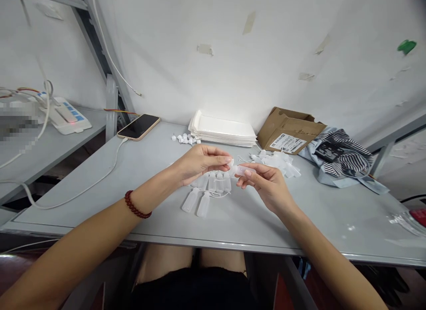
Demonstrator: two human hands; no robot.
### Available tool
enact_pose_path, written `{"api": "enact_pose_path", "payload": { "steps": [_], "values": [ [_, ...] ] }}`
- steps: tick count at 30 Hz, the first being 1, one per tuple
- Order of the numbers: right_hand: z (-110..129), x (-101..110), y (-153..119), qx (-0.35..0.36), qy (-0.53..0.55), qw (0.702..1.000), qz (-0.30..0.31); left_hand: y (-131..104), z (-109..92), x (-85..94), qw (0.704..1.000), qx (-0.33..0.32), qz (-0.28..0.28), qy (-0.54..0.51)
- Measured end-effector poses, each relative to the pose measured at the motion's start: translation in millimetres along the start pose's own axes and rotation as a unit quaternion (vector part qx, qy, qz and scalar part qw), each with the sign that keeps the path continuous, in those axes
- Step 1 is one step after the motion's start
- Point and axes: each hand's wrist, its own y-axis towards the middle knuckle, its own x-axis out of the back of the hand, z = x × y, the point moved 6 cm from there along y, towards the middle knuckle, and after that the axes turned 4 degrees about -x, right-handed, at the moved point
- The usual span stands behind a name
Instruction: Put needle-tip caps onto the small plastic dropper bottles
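Observation:
Above the middle of the grey table (100,216), my two hands meet at a small translucent plastic bottle (245,169). My right hand (266,183) pinches the bottle's body, which lies nearly level. At its neck end, my left hand (206,163) pinches a small white cap (231,161) between thumb and fingers. Whether the cap is seated on the neck I cannot tell. Just below the hands, several similar bottles (203,204) with thin white straps lie on the table. A loose pile of bottles (279,162) is behind my right hand. Several white caps (184,138) sit behind my left hand.
A stack of white sheets or envelopes (222,129) stands against the wall. An open cardboard box (288,129) and a bundle of striped cloth (346,156) are at the right. A phone (139,126) with a white charging cable (109,172) lies at the left, near a power strip (66,117).

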Motion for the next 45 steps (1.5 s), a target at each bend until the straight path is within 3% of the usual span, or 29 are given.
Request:
{"api": "enact_pose_path", "payload": {
  "steps": [7,16,24,30,34,38,42,45],
  "values": [
    [1,4,1,0.007,-0.011,0.999,-0.046,-1,-3,0.1,0.999,-0.015,-0.015,0.029],
    [4,-2,-7,0.030,-0.108,0.990,-0.082,-3,-5,-6.2,0.991,-0.038,-0.005,0.130],
    [-3,-10,-4,-0.056,-0.095,0.994,-0.010,-6,-11,-12.2,0.971,-0.101,-0.002,0.218],
    [-16,-7,-1,-0.148,-0.038,0.987,0.054,-10,-19,-20.8,0.939,-0.182,0.035,0.289],
    [-20,-7,1,-0.175,-0.020,0.981,0.080,-9,-18,-18.9,0.944,-0.180,0.036,0.274],
    [-15,-8,1,-0.136,-0.032,0.988,0.061,-6,-17,-15.0,0.952,-0.155,0.025,0.264],
    [-6,-10,-2,-0.057,-0.077,0.995,0.014,-6,-16,-11.1,0.930,-0.116,-0.015,0.349],
    [-1,-11,-6,-0.008,-0.115,0.993,-0.022,-7,-14,-13.8,0.921,-0.097,-0.002,0.376]
  ]
}}
